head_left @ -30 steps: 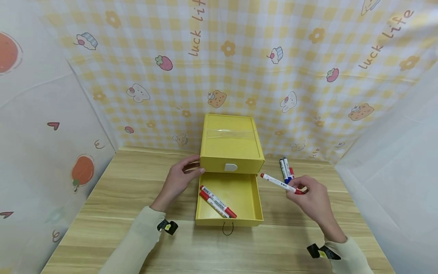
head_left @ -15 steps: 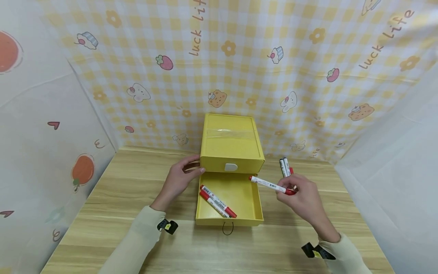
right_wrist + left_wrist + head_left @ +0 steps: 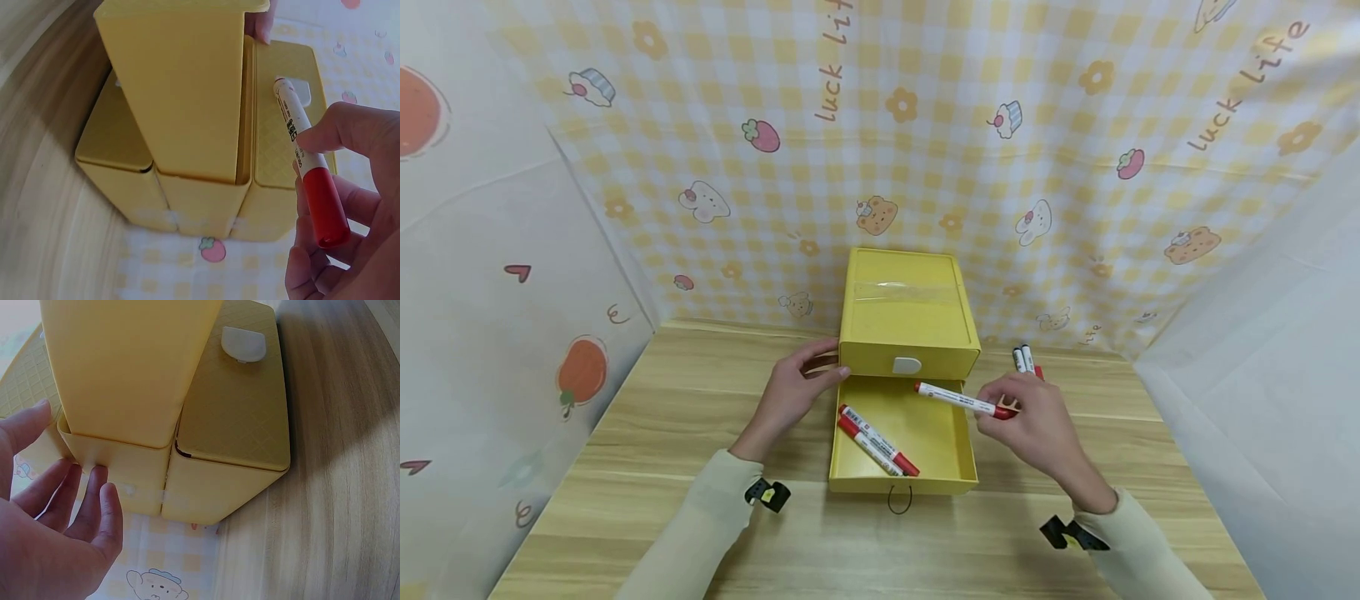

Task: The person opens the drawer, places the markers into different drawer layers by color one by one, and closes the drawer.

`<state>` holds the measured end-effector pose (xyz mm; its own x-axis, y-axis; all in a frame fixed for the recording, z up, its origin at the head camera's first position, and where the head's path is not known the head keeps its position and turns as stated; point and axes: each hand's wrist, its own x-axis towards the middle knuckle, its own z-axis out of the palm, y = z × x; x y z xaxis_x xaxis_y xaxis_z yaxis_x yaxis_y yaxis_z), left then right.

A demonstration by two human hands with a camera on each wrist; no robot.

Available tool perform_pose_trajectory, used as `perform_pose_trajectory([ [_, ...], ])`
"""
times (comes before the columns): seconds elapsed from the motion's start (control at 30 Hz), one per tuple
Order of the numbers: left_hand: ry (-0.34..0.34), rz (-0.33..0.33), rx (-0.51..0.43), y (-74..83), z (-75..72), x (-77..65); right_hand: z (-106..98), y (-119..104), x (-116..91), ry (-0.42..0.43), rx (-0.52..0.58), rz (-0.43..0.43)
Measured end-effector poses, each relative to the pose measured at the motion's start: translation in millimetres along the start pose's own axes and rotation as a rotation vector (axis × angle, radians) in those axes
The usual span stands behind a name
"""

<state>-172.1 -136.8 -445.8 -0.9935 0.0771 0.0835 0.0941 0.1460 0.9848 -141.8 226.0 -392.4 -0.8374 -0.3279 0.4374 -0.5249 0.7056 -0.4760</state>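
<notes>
A yellow drawer unit (image 3: 910, 317) stands at the back of the table, its middle drawer (image 3: 928, 425) pulled out. Two red-capped markers (image 3: 880, 442) lie side by side at the left of that drawer. My left hand (image 3: 793, 396) rests against the unit's left side, fingertips on the side wall and thumb (image 3: 37, 419) by the front edge. My right hand (image 3: 1033, 421) pinches another red marker (image 3: 300, 144) between thumb and fingers. The marker's far end reaches over the open drawer, tilted slightly up to the left in the head view.
Several more markers (image 3: 1022, 358) lie on the table right of the unit, partly hidden behind my right hand. A dark loop (image 3: 899, 502) hangs at the open drawer's front. The bottom drawer (image 3: 240, 394) is closed. A checked cloth (image 3: 737, 208) hangs behind the wooden table (image 3: 722, 350).
My right hand has moved left with the red marker, bringing its far end from beside the unit to over the open drawer. My left hand has stayed in place.
</notes>
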Motion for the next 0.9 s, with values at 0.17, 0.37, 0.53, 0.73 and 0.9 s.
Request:
perform_pose_trajectory([
  [0.17,0.001,0.016,0.009,-0.6,-0.5,0.1,6,-8,9,-0.039,-0.008,-0.023],
  [0.37,0.003,0.019,0.011,-1.4,-0.7,0.1,10,-20,17,-0.098,-0.051,-0.051],
  [0.53,0.004,0.018,0.006,-1.9,-0.3,1.0,10,-32,26,-0.156,-0.099,-0.068],
  [0.73,0.007,0.019,-0.002,-2.0,0.0,1.7,14,-46,37,-0.201,-0.151,-0.119],
  [0.9,0.006,0.018,-0.005,-1.9,0.2,2.1,18,-56,45,-0.245,-0.231,-0.164],
])
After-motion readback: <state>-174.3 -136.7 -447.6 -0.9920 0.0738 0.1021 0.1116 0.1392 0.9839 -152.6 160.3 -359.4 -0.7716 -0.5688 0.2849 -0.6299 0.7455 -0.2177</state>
